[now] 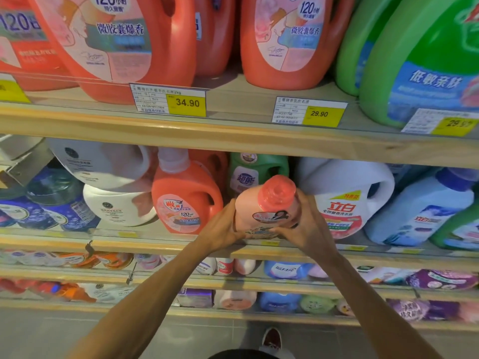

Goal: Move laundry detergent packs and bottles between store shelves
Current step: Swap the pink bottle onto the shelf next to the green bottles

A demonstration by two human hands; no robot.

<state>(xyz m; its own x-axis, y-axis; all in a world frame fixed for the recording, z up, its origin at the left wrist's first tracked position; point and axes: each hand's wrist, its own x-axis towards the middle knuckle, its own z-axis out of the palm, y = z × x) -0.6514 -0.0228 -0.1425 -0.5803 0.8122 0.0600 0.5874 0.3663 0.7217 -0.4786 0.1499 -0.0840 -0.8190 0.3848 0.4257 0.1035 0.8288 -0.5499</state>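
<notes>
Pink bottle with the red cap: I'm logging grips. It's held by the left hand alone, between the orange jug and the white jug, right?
Not alone: the head view shows the left hand and the right hand both gripping the pink bottle, between the orange jug and the white jug.

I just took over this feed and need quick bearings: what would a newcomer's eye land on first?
First the pink bottle with its red cap, dead centre, gripped by the left hand and right hand in front of the second shelf. Next, the big orange jugs filling the top shelf at upper left, with yellow price tags below them, and the green jug at upper right.
</notes>
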